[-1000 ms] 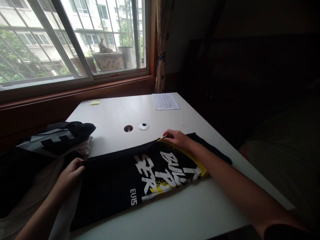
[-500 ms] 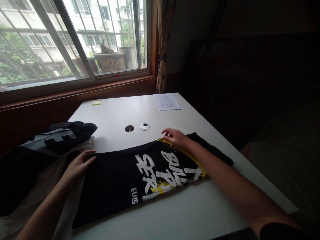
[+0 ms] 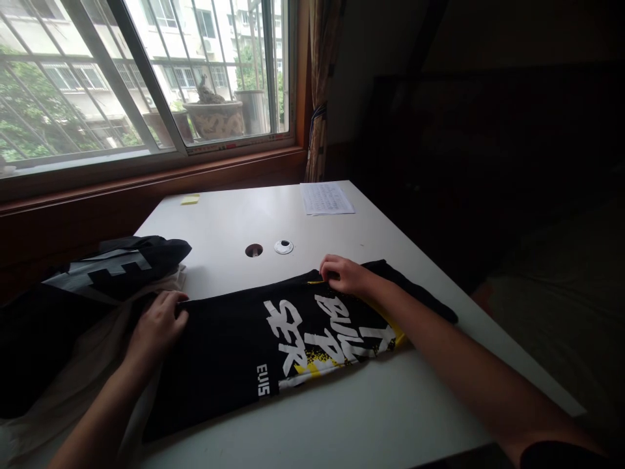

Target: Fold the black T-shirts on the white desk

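Pinching the far edge of the black shirt (image 3: pixel 215 352), the right hand (image 3: pixel 342 275) seems to keep it flat on the white table (image 3: pixel 219 225). The left hand (image 3: pixel 159 326) curls at a corner; I can't tell if it grips.

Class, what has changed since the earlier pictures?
The far left corner of the black garment shifted away and rightward, the left hand with it. The right hand curled its fingers at the far edge. The paper, yellow notes and clothes pile stayed put.
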Available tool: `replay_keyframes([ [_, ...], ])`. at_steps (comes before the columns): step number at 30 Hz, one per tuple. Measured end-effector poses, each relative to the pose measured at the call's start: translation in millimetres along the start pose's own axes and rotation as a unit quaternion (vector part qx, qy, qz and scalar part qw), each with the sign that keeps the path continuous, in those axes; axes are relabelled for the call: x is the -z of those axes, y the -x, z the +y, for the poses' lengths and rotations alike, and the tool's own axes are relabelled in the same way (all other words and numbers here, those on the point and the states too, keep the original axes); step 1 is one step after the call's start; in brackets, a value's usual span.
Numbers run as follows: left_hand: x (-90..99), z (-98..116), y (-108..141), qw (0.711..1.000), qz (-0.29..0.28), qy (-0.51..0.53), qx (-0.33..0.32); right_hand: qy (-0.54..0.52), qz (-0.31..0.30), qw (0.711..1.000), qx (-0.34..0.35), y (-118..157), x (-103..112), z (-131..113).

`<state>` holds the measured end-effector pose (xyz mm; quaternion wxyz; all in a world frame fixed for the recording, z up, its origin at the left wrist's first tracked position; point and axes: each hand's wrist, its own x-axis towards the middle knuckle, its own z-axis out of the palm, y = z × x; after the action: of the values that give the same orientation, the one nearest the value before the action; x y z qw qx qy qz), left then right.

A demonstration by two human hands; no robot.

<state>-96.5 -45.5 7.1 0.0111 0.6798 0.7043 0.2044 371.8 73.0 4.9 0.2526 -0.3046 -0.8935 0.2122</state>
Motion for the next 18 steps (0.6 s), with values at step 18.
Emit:
replay_keyframes([
  [18, -79.7, 205, -71, 0.938, -0.108, 0.076, -0.32, 0.149, 0.013, 0.986, 0.077, 16, -2, -16],
])
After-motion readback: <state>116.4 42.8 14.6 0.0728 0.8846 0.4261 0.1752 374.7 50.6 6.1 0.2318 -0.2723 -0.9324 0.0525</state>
